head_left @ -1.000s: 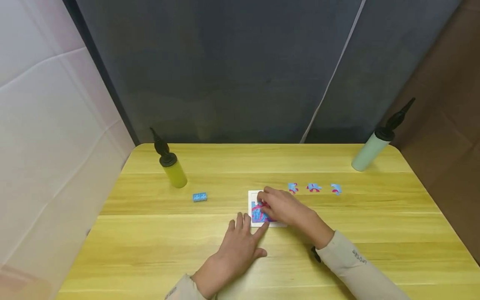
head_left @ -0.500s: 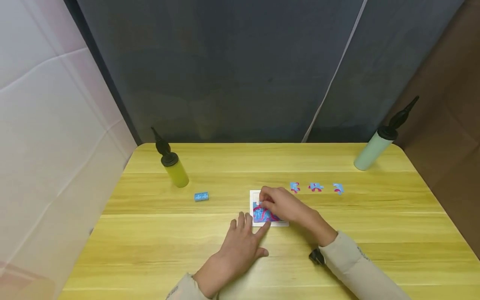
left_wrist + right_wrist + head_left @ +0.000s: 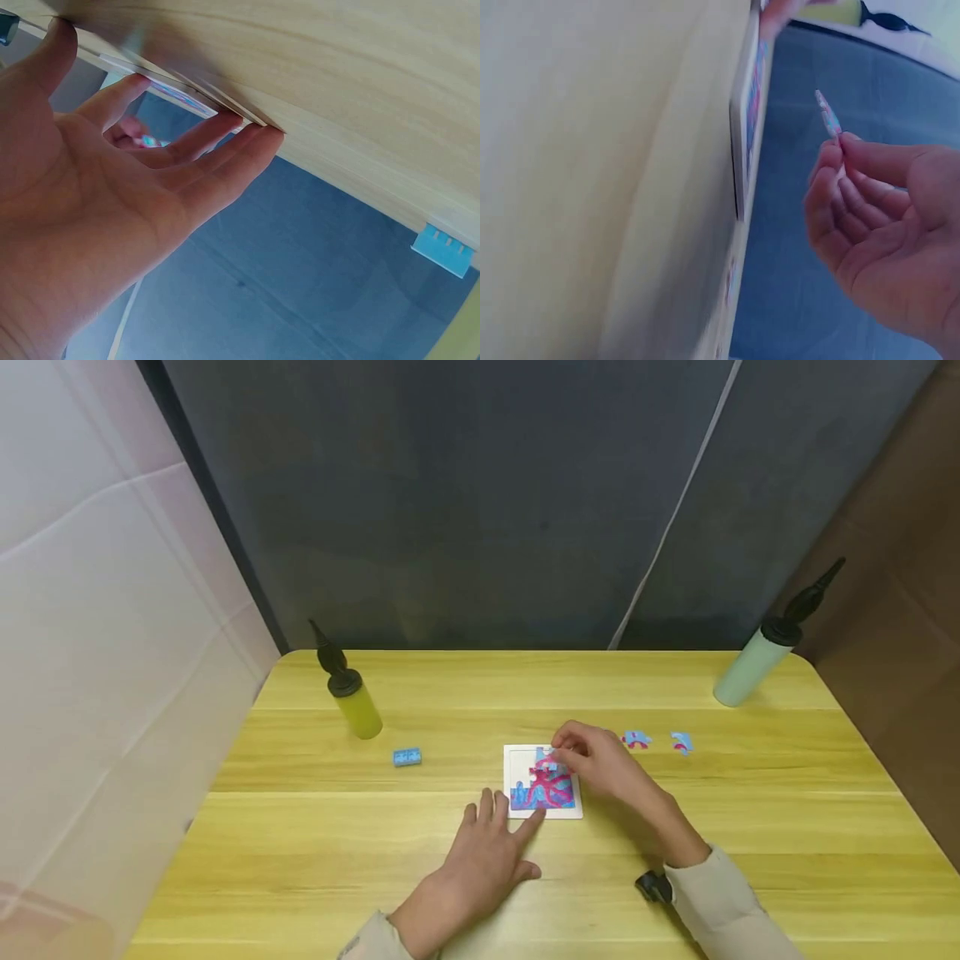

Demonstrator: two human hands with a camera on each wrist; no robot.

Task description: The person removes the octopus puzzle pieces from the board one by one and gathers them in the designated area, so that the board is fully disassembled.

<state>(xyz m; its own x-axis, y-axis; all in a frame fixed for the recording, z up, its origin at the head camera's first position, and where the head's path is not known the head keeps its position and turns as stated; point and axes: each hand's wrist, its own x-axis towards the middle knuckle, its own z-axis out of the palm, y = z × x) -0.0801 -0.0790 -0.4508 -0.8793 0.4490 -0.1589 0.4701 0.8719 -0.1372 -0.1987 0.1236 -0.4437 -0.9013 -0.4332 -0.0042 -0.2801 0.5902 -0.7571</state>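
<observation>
From here I see a wood-grain table carrying, left to right, a yellow bottle, a blue block, a white puzzle frame, two loose puzzle pieces and a pale green bottle.

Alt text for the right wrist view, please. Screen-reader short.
A right hand pinches a pink-and-blue puzzle piece between thumb and finger, held clear of a thin puzzle board seen nearly edge-on. Part of a left hand shows at the board's top end; wood-grain table fills the left, a dark backdrop the right.
</observation>
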